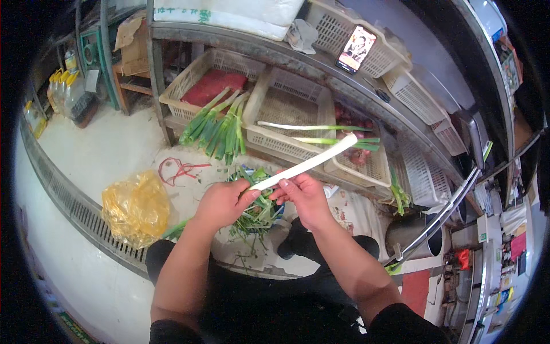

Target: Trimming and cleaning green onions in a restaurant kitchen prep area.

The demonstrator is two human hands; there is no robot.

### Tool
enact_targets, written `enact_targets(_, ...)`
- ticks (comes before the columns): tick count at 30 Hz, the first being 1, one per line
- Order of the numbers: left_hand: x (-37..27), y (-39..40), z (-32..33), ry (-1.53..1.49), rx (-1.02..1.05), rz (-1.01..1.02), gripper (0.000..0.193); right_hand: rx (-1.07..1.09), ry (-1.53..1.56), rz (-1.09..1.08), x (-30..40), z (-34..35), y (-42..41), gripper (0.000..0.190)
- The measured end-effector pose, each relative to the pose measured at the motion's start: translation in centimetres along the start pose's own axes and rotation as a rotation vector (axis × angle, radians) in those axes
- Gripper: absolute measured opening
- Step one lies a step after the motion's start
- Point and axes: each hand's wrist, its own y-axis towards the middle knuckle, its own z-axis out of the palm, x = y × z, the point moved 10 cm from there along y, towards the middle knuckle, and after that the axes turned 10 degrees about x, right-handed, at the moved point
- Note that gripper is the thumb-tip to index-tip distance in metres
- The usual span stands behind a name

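A thick white leek-like green onion stalk (311,162) slants across in front of me, its root end up to the right. My left hand (223,202) is closed around its lower part; green leaves (175,230) show beyond that wrist. The fingers of my right hand (303,195) touch the stalk's underside near its middle, thumb against it. Below both hands stands a blue-rimmed container (280,211) heaped with green leaf scraps (255,217). Two slimmer green onions (300,126) lie across the crates behind, and a bunch of green onions (225,124) hangs over crate edges to the left.
Plastic crates (281,144) stand under a metal shelf (258,45), one holding red onions (359,157). A lit phone (356,49) leans on a basket above. On the floor lie a yellow plastic bag (136,208) and red string (172,172). A floor drain grate (81,215) runs left.
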Motion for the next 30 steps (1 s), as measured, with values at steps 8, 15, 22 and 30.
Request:
enact_targets(8, 0.5, 0.0, 0.2, -0.044, 0.002, 0.015, 0.036, -0.018, -0.033, -0.038, 0.6, 0.4, -0.4, 0.02)
enact_targets(15, 1.0, 0.3, 0.6, -0.126, 0.084, -0.037, 0.041, -0.042, -0.012, -0.068, 0.9, 0.5, -0.6, 0.019)
enact_targets(22, 1.2, 0.1, 0.8, -0.229, 0.123, -0.081, 0.043, -0.062, -0.096, -0.092, 1.2, 0.6, -0.8, 0.018)
enact_targets(30, 0.6, 0.3, 0.9, -0.285, 0.113, -0.006, 0.04, -0.042, -0.117, -0.044, 0.8, 1.3, -0.9, 0.014)
